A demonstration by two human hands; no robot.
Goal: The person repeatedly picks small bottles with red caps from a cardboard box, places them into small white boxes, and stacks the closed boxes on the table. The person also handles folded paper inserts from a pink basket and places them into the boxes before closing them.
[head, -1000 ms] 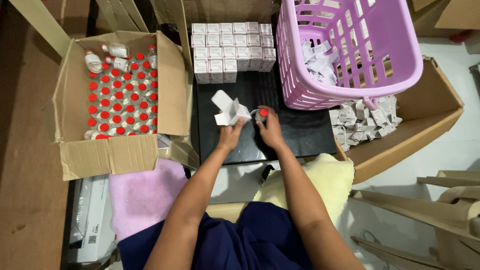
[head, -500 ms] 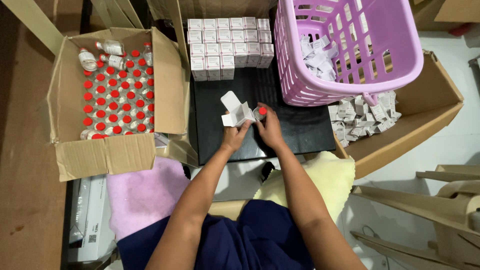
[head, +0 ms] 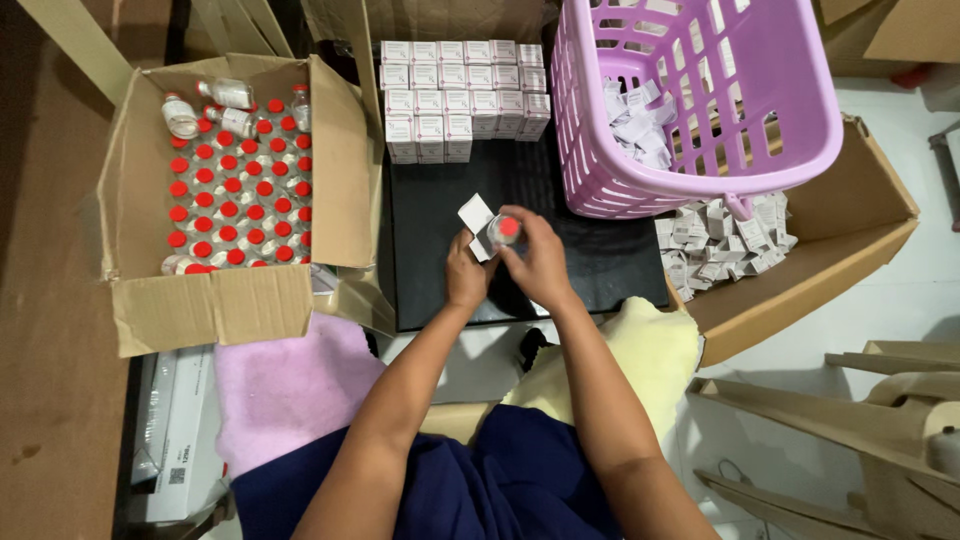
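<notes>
Black tabletop (head: 590,265) | left hand (head: 466,273) fingers hold half-hidden white carton (head: 476,214) | right hand (head: 541,262) fingers grip red-capped vial (head: 505,229)

arms: both bare from the upper arm down, no sleeves in view
hands: left hand (head: 466,275) and right hand (head: 540,262) bare, no gloves
rings/watch/bands: none that I can make out
clothing: dark navy blue fabric (head: 500,480) over the lap, soft folds, plain, no print visible
rest of body: out of frame
</notes>
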